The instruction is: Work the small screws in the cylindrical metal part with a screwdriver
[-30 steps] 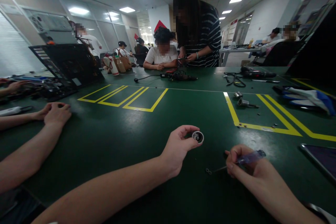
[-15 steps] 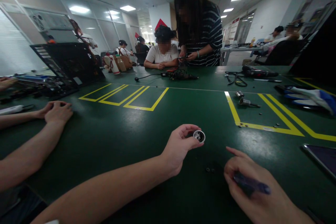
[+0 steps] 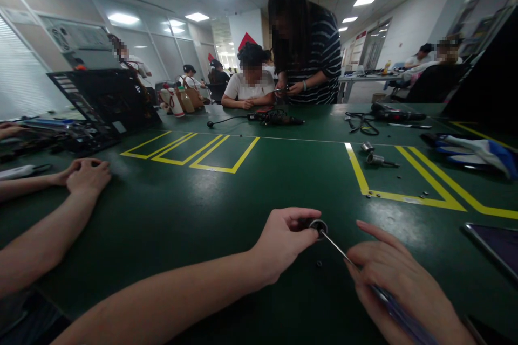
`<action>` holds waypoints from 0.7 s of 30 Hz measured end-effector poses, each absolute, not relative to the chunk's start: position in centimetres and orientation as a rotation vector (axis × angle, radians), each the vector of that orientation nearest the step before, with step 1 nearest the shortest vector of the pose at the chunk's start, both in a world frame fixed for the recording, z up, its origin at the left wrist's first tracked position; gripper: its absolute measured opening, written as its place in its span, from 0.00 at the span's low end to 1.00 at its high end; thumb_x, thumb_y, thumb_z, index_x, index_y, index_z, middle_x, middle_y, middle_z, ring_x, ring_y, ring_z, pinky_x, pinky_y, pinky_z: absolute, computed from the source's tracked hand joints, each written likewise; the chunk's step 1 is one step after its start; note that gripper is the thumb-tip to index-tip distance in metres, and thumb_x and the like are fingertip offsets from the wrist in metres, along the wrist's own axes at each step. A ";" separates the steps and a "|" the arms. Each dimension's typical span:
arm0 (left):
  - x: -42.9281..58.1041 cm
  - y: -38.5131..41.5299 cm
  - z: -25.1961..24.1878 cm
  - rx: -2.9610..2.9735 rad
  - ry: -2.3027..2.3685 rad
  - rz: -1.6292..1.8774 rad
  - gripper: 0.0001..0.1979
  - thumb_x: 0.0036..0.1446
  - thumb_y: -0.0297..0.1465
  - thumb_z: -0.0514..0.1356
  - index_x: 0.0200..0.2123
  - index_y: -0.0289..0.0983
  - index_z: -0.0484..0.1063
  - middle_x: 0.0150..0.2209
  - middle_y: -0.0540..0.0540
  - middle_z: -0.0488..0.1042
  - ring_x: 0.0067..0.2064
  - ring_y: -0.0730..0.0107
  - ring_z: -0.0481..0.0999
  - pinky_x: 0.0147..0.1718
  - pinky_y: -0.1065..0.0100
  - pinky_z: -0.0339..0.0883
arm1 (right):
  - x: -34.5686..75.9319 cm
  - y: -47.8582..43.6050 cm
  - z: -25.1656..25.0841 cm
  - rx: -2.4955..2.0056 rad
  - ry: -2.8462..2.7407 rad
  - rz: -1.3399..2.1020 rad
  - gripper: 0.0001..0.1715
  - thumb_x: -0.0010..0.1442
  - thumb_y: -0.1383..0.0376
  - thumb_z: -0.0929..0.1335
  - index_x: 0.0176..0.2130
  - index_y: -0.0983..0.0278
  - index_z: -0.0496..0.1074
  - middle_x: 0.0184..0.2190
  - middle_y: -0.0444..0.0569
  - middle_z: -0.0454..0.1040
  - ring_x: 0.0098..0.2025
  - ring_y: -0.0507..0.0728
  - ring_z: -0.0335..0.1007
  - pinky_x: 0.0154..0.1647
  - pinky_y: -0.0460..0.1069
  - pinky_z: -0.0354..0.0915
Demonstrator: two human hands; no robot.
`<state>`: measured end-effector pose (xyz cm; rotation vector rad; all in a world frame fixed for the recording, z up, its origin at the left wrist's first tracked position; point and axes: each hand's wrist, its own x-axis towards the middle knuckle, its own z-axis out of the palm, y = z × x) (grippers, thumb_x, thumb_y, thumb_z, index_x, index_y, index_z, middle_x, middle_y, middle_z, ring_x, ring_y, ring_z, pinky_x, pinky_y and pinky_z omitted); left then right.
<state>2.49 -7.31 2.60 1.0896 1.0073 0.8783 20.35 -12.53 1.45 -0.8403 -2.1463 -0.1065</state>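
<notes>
Between the thumb and fingers of my left hand (image 3: 279, 245) is a small round metal cup-shaped part (image 3: 319, 223), its open end turned toward me. My right hand (image 3: 399, 280) is closed round the purplish handle of a screwdriver (image 3: 336, 248), with the index finger stretched out. The thin shaft slants up to the left, and its tip is at the opening of the metal part; how deep it sits I cannot tell. A tiny dark nut-like piece (image 3: 319, 264) lies on the green table (image 3: 226, 215) just below the part.
Metal cylindrical parts (image 3: 376, 159) and several tiny pieces lie by the yellow tape at right. Beyond are gloves (image 3: 477, 151) and a power tool (image 3: 396, 113). A dark tablet-like object (image 3: 493, 250) is at the right edge. Another person's hands (image 3: 89, 175) rest at left.
My left hand has moved slightly right and down with the metal part. The screwdriver has swung round, so its tip now meets the part's opening.
</notes>
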 end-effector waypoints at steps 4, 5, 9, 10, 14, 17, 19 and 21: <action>2.7 -7.6 2.7 1.124 1.020 0.882 0.16 0.42 0.22 0.64 0.38 0.32 0.75 0.33 0.43 0.78 0.36 0.68 0.77 0.40 0.66 0.69 | 20.3 -12.2 1.5 -0.825 -2.163 -0.117 0.10 0.53 0.76 0.63 0.31 0.61 0.66 0.28 0.43 0.75 0.30 0.51 0.75 0.55 0.57 0.63; 2.8 -7.6 2.7 1.123 1.021 0.885 0.16 0.42 0.22 0.64 0.38 0.32 0.76 0.33 0.43 0.78 0.35 0.68 0.77 0.39 0.66 0.69 | 20.2 -12.2 1.6 -0.815 -2.164 -0.127 0.10 0.53 0.76 0.63 0.32 0.61 0.67 0.28 0.43 0.76 0.30 0.51 0.75 0.54 0.57 0.64; 2.8 -7.6 2.2 1.144 0.997 0.901 0.14 0.42 0.23 0.64 0.37 0.32 0.76 0.32 0.44 0.78 0.34 0.69 0.77 0.37 0.67 0.70 | 20.2 -12.2 1.9 -0.775 -2.152 -0.159 0.11 0.53 0.75 0.63 0.34 0.61 0.68 0.28 0.44 0.77 0.31 0.52 0.76 0.53 0.57 0.65; 2.7 -7.6 2.1 1.161 0.992 0.901 0.13 0.42 0.23 0.64 0.36 0.32 0.76 0.32 0.44 0.78 0.34 0.69 0.77 0.37 0.68 0.70 | 20.2 -12.2 1.8 -0.768 -2.157 -0.166 0.11 0.53 0.75 0.64 0.34 0.61 0.68 0.29 0.44 0.77 0.32 0.52 0.76 0.53 0.57 0.65; 2.6 -7.4 1.8 1.196 0.999 0.905 0.13 0.44 0.23 0.63 0.37 0.33 0.76 0.33 0.43 0.79 0.35 0.68 0.78 0.36 0.67 0.71 | 20.5 -12.4 1.5 -0.746 -2.181 -0.188 0.11 0.52 0.74 0.65 0.36 0.61 0.68 0.31 0.45 0.78 0.34 0.53 0.76 0.55 0.56 0.63; 2.6 -7.4 1.7 1.192 1.002 0.910 0.13 0.45 0.23 0.62 0.37 0.32 0.76 0.33 0.42 0.79 0.35 0.67 0.78 0.37 0.67 0.71 | 20.7 -12.4 1.3 -0.728 -2.201 -0.205 0.13 0.51 0.74 0.66 0.38 0.62 0.67 0.31 0.45 0.78 0.35 0.54 0.76 0.55 0.56 0.63; 2.6 -7.3 1.8 1.193 1.004 0.907 0.13 0.45 0.23 0.62 0.37 0.32 0.76 0.33 0.42 0.79 0.35 0.67 0.78 0.37 0.66 0.71 | 20.8 -12.4 1.3 -0.715 -2.221 -0.209 0.15 0.51 0.73 0.66 0.40 0.63 0.66 0.32 0.47 0.78 0.35 0.54 0.76 0.56 0.57 0.62; 2.6 -7.3 1.8 1.196 1.014 0.906 0.13 0.45 0.23 0.62 0.37 0.31 0.76 0.33 0.42 0.79 0.34 0.67 0.78 0.36 0.66 0.72 | 20.8 -12.4 1.3 -0.722 -2.223 -0.201 0.15 0.51 0.73 0.66 0.41 0.63 0.66 0.32 0.48 0.78 0.36 0.55 0.76 0.55 0.58 0.62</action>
